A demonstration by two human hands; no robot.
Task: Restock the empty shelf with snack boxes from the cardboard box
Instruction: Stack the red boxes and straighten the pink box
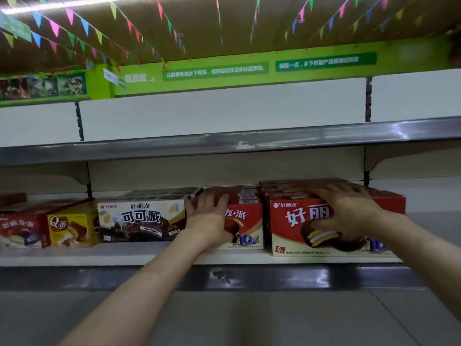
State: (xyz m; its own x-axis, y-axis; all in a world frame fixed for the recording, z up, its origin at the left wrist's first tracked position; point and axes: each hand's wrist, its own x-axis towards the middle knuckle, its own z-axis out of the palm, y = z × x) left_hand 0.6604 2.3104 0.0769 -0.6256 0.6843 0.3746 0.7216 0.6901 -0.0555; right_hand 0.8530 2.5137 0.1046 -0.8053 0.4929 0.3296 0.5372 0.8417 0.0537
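A row of snack boxes stands on the white shelf (124, 255). My left hand (208, 216) grips the left end of a red pie box (245, 226), fingers over its top. My right hand (349, 211) grips a larger red pie box (294, 228) at the right, fingers across its top and thumb on its front. More red boxes are stacked behind that one. Left of my hands stand a black-and-cream cocoa pie box (142, 221), a yellow box (72, 227) and another red box (21, 229). The cardboard box is out of view.
An upper shelf (224, 141) with a grey metal lip runs above the row with nothing visible on it. A green sign band (217, 71) and coloured pennants hang above. The shelf's right end past the red boxes (429, 221) is bare. Grey floor lies below.
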